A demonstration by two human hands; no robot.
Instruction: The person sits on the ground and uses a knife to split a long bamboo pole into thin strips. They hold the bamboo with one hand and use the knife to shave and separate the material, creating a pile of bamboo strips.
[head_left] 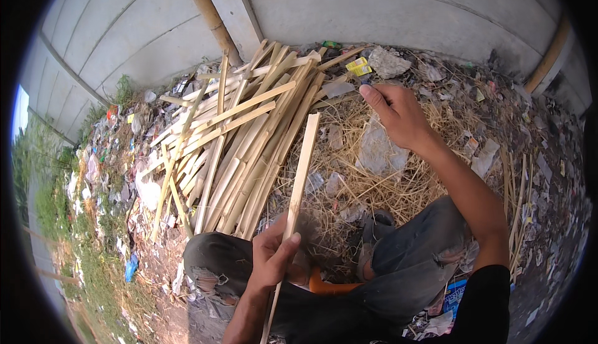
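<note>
While strips (pixel 237 185) lie piled left of centre, my left hand (pixel 270 262) clasps another strip (pixel 303 169), apparently unfinished, my half-curled right hand (pixel 400 117) seemingly empty.

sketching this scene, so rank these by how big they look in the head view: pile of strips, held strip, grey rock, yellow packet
Largest to smallest:
1. pile of strips
2. held strip, in the left hand; being nearer the camera enlarges it
3. grey rock
4. yellow packet
</note>
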